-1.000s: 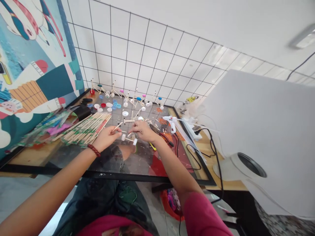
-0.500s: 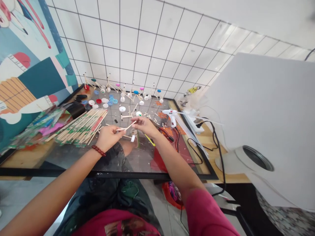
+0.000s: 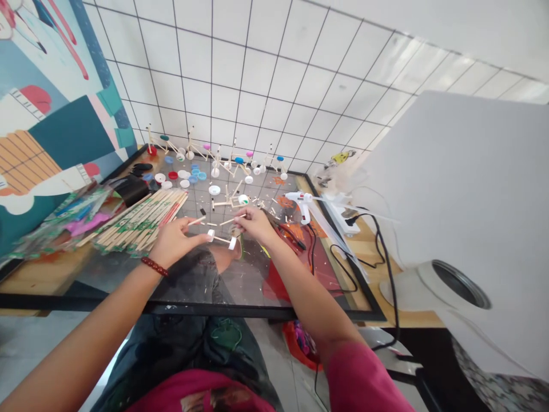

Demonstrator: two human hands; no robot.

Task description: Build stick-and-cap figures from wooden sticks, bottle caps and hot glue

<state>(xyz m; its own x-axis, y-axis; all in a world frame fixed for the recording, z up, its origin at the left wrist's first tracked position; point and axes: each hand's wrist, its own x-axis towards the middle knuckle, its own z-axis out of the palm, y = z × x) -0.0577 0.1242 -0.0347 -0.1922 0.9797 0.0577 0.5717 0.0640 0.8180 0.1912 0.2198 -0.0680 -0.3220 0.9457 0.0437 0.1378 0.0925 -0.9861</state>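
A short wooden stick (image 3: 197,221) pokes out from the fingers of my left hand (image 3: 174,240), which is closed on it, with the thumb stretched towards a white bottle cap. That cap and another sit at the two ends of a small stick axle (image 3: 222,240) on the glass tabletop. Another short wooden stick (image 3: 231,220) is pinched in my right hand (image 3: 254,224), pointing left. Between the hands, more stick pieces (image 3: 211,224) lie on the glass. Just beyond stands a partly built stick frame (image 3: 227,203) with a white-and-green cap.
Chopsticks (image 3: 141,223) in printed wrappers lie at left. Loose bottle caps (image 3: 184,175) and several stick models (image 3: 235,160) stand along the back. At right are a white glue gun (image 3: 302,203), red-handled pliers (image 3: 294,236), a power strip (image 3: 343,217) and black cables.
The two sticks, crossed together half a second ago, are now apart, one in each hand. My left hand has shifted left and lower, and the whole axle shows.
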